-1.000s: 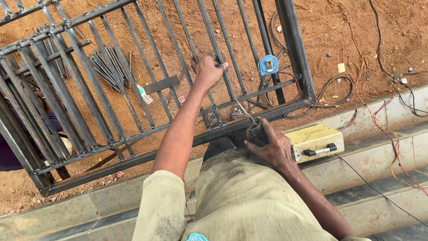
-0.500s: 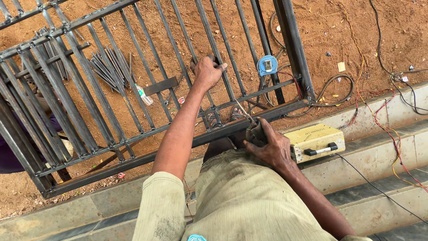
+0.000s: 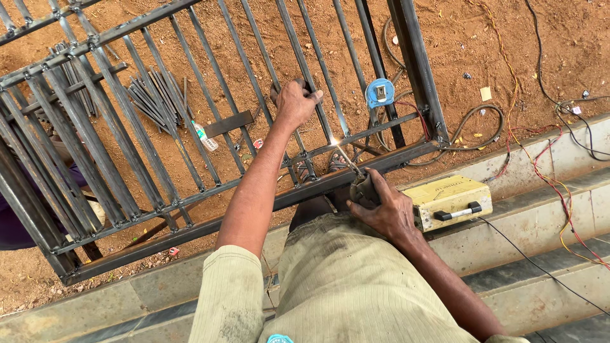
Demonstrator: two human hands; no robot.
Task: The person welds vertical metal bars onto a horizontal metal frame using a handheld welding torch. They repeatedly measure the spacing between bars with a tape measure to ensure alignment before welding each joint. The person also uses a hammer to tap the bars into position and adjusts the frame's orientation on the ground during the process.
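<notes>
Nearest, the right hand (image 3: 384, 213) has its grip wrapped tight round a dark welding electrode holder (image 3: 361, 189), just beside the pale yellow box-shaped welding machine (image 3: 451, 201) on the concrete step (image 3: 546, 209). The thin electrode rod (image 3: 345, 159) now shows a bright arc spark (image 3: 333, 141) at its tip — absent half a second ago — so welding is judged under way. Beyond, the left hand (image 3: 295, 101) is clamped on a bar of the dark steel grille gate (image 3: 190, 114), unchanged. Farther off lie loose steel rods (image 3: 155, 98) and a blue tape measure (image 3: 379, 93).
</notes>
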